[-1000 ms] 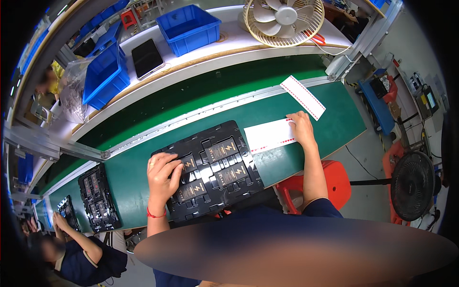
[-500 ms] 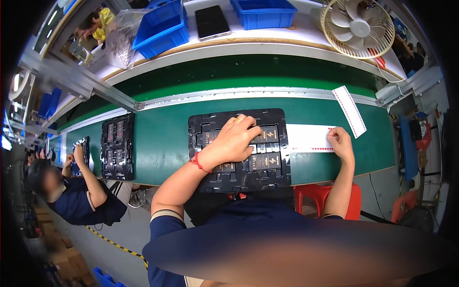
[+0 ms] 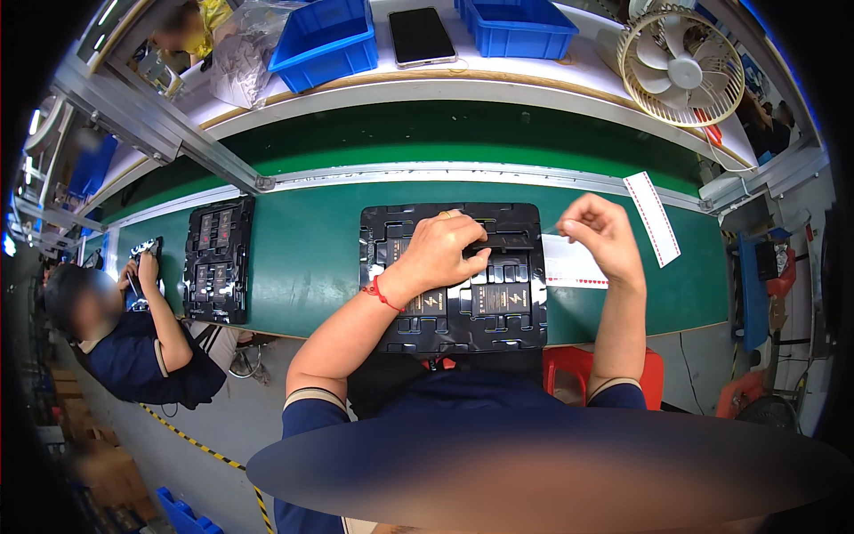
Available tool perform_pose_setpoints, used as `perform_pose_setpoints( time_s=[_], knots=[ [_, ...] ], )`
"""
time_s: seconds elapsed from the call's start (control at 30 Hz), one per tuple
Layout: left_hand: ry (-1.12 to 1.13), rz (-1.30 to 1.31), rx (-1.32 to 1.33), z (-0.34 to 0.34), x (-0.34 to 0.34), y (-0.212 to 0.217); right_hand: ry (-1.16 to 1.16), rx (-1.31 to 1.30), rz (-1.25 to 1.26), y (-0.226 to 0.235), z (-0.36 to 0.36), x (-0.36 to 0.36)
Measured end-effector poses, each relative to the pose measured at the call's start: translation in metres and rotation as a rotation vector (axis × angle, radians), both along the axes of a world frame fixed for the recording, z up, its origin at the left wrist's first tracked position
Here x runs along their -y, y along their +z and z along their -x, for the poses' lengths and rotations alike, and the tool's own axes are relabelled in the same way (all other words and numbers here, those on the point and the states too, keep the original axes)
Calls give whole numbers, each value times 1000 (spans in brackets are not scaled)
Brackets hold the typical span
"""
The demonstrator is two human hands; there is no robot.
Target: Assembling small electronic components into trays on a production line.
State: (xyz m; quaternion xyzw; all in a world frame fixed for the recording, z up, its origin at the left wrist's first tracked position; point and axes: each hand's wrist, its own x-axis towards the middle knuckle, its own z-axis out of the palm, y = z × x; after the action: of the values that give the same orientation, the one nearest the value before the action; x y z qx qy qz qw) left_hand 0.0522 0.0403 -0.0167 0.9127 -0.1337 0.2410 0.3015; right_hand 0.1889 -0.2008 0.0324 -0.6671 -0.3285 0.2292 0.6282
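Observation:
A black plastic tray (image 3: 454, 336) lies on the green bench in front of me, its pockets holding several flat black batteries (image 3: 500, 301) with pale print. My left hand (image 3: 442, 254) reaches over the tray, thumb and fingers closed on the edge of one battery (image 3: 513, 242) in the far right pocket, which looks tilted up. My right hand (image 3: 605, 233) is raised just beyond the tray's right edge, thumb and forefinger pinched on a small thin sticker, only faintly visible. Below it lies a white sticker sheet (image 3: 574, 267) with red marks along its edge, partly covered by my forearm.
A second narrow white sheet (image 3: 652, 218) lies farther right. Another tray of batteries (image 3: 218, 258) stands at left, near a co-worker (image 3: 147, 347) handling something dark. The shelf above holds blue bins (image 3: 325, 44), a phone (image 3: 422, 37) and a fan (image 3: 683, 71). A red stool (image 3: 654, 374) is below.
My right hand has lifted off the sticker sheet and moved left toward the tray. Under my left hand, the far right battery has gone from lying flat to tilted.

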Motion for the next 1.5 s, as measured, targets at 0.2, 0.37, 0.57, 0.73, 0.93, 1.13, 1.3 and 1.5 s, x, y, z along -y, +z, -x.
perform_pose_setpoints(
  time_s=[0.2,0.37,0.57,0.73,0.93,1.13,1.3,1.5],
  knots=[
    [57,63,128,3,4,-2,142,-88,63,2,7,-56],
    [55,128,159,2,4,-10,239,-83,155,-6,5,-77],
    [33,138,166,1,4,-8,290,-12,277,-14,2,-84],
    [30,137,164,1,3,-10,311,-20,278,-19,4,-86],
    [44,132,141,3,4,-8,273,11,326,-16,9,-86],
    [49,116,150,2,4,-8,269,-11,307,-17,10,-85],
    [45,126,140,3,4,-8,241,78,343,-19,11,-85],
    [47,177,123,3,1,-13,79,478,439,1,29,-84]
  ],
)
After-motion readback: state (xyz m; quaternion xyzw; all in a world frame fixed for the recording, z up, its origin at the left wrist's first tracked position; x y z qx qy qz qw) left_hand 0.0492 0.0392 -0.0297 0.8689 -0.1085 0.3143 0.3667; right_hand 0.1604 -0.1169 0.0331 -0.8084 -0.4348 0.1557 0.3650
